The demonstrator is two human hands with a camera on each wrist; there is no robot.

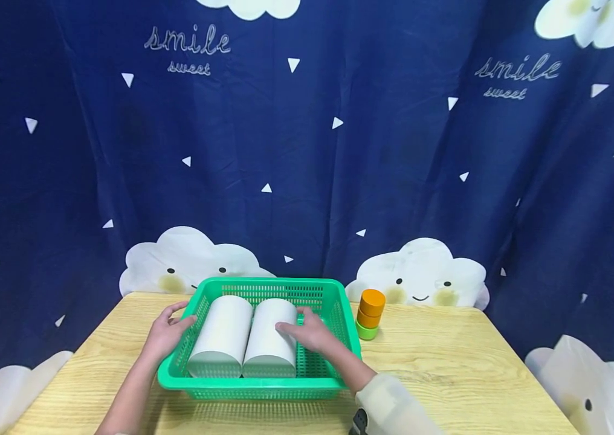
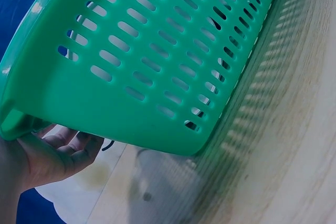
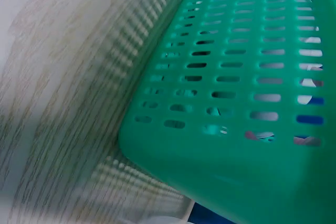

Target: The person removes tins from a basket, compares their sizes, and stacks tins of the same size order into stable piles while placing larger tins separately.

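Note:
A green plastic basket point(image 1: 255, 383) with slotted walls stands on the table. Inside it, two white cylinders point(image 1: 223, 329) lie side by side, their flat ends toward me. My left hand point(image 1: 168, 331) grips the basket's left rim, thumb over the top; in the left wrist view the fingers point(image 2: 71, 148) curl beneath the rim. Reaching in from the right, my right hand point(image 1: 313, 332) holds the right-hand white cylinder point(image 1: 266, 335), thumb on its top and fingers along its right side. The right wrist view shows mostly the basket's outer wall point(image 3: 247, 156), and the right hand is hidden there.
Just right of the basket, a small stack of orange round pieces point(image 1: 372, 301) sits on a green round piece point(image 1: 366, 331). Wooden tabletop point(image 1: 448, 368) extends to the right. A dark blue curtain point(image 1: 307, 151) with clouds and triangles hangs behind the table.

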